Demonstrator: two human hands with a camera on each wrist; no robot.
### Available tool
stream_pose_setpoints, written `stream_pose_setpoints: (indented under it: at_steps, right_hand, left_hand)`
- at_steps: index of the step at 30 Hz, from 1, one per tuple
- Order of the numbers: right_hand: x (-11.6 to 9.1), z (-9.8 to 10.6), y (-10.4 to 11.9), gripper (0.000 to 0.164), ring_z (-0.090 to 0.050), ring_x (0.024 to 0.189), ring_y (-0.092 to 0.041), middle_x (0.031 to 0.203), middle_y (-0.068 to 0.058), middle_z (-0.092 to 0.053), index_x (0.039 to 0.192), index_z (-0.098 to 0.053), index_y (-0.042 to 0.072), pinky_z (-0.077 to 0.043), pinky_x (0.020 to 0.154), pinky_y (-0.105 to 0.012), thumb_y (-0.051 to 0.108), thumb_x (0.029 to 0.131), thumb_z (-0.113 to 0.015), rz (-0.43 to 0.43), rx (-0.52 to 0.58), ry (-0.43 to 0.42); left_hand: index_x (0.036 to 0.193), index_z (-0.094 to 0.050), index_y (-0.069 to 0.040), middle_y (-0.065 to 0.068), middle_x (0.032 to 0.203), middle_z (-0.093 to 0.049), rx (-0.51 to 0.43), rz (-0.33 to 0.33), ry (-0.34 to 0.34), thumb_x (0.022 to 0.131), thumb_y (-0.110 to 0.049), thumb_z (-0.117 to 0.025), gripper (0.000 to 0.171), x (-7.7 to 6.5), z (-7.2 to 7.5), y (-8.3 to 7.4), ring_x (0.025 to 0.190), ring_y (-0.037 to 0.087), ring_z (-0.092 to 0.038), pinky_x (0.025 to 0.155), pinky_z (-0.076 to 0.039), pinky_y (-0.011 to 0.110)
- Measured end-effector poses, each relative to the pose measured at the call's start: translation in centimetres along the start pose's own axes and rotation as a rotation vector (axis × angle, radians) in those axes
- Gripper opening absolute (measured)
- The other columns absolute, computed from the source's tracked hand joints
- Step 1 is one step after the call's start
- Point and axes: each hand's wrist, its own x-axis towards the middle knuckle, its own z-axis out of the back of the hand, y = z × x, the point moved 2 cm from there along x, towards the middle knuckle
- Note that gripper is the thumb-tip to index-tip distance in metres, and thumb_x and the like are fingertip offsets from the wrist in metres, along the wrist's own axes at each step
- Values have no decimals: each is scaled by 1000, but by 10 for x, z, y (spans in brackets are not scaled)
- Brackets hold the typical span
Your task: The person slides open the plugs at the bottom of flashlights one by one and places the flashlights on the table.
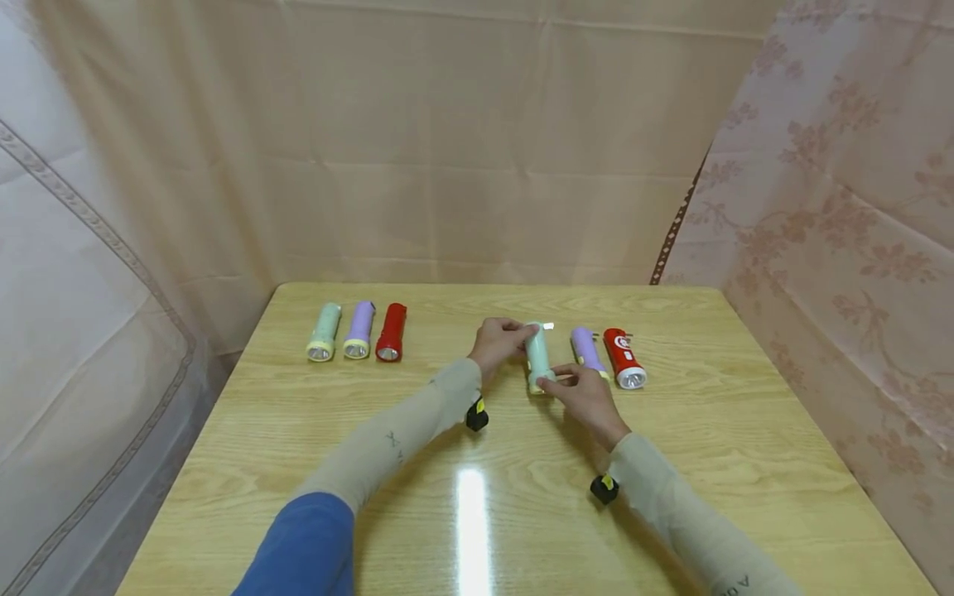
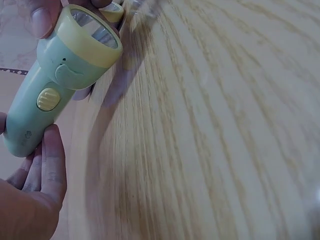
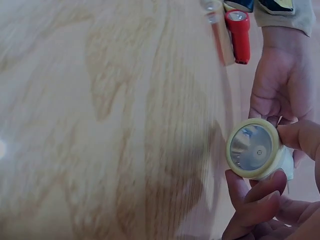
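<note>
Both hands hold a mint-green flashlight (image 1: 537, 352) over the middle of the table, its lens end toward the person. My left hand (image 1: 501, 343) grips its tail end, where a bright metal prong sticks out to the right. My right hand (image 1: 590, 401) pinches the lens end at its pale yellow rim (image 3: 231, 159). In the left wrist view, a ribbed yellow switch (image 2: 48, 99) shows on the body, which is tilted with its lens facing up and right. Just right of it lie a purple flashlight (image 1: 585, 349), partly behind my right hand, and a red flashlight (image 1: 623, 358) with a white rim.
Toward the table's left side, a green flashlight (image 1: 325, 327), a purple flashlight (image 1: 361, 327) and a red flashlight (image 1: 392, 331) lie in a row, lenses toward the person. The wooden table (image 1: 373, 463) ends at a beige curtain (image 1: 447, 165), with a flowered curtain (image 1: 857, 207) on the right.
</note>
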Motion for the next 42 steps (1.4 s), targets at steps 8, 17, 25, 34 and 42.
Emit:
stream_pose_setpoints:
  at_steps: [8, 17, 25, 34, 42]
  right_hand:
    - [0, 2, 3, 51, -67, 91, -24, 103, -13, -73, 125, -68, 3, -53, 67, -30, 41, 92, -77, 69, -114, -52]
    - [-1, 1, 5, 51, -69, 93, -26, 102, -12, -74, 123, -69, 1, -55, 73, -35, 39, 91, -78, 120, -215, -106]
    - [-1, 1, 4, 49, -68, 87, -22, 100, -10, -74, 122, -71, 3, -52, 67, -32, 40, 90, -79, 117, -275, -128]
    - [1, 3, 3, 49, -68, 87, -23, 100, -10, -75, 122, -72, 4, -51, 67, -34, 41, 90, -77, 121, -334, -155]
    - [0, 5, 6, 49, -64, 80, -21, 98, -10, -74, 122, -72, 4, -47, 62, -33, 41, 91, -77, 108, -335, -180]
  left_hand:
    - [109, -70, 0, 11, 103, -71, -20, 13, 14, 92, -31, -80, 37, 6, -5, 0, 85, 25, -74, 85, -61, 41]
    - [109, -71, 2, 12, 100, -72, -20, 17, 12, 92, -29, -81, 36, 12, -10, 2, 82, 24, -74, 82, -62, 39]
    - [107, -71, 4, 14, 94, -72, -27, 24, 15, 92, -24, -80, 33, 15, -15, 4, 77, 24, -73, 78, -63, 39]
    - [109, -70, 5, 14, 94, -72, -12, 40, 22, 92, -23, -81, 35, 21, -19, 3, 79, 24, -73, 80, -63, 40]
    - [111, -70, 7, 15, 95, -73, -36, 69, 22, 92, -23, -80, 37, 27, -22, 3, 82, 25, -74, 80, -63, 40]
